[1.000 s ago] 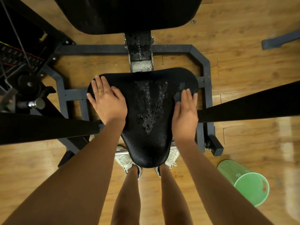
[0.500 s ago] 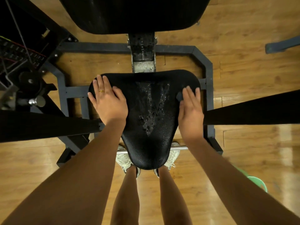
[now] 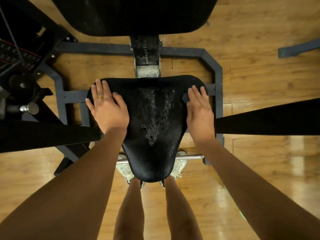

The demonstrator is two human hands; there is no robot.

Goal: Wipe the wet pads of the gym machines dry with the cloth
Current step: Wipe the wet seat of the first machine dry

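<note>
Wood floor [image 3: 259, 49] underlies the wet seat pad [image 3: 152, 153], left hand [image 3: 109, 110] flat on it, right hand [image 3: 200, 113] flat, pressing the cloth [image 3: 185, 97].

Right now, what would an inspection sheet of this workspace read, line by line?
Surface: black seat pad, water beads down its middle, not yet wiped.
Job's things: dark cloth under the right hand, at the pad's right edge.
Clutter: nothing seen.
Hands: left hand flat on the pad's left side; right hand flat, pressing the cloth.
Cables: thin cable and red wires, far left.
Surroundings: wooden floor, grey machine frame, back pad above.
</note>
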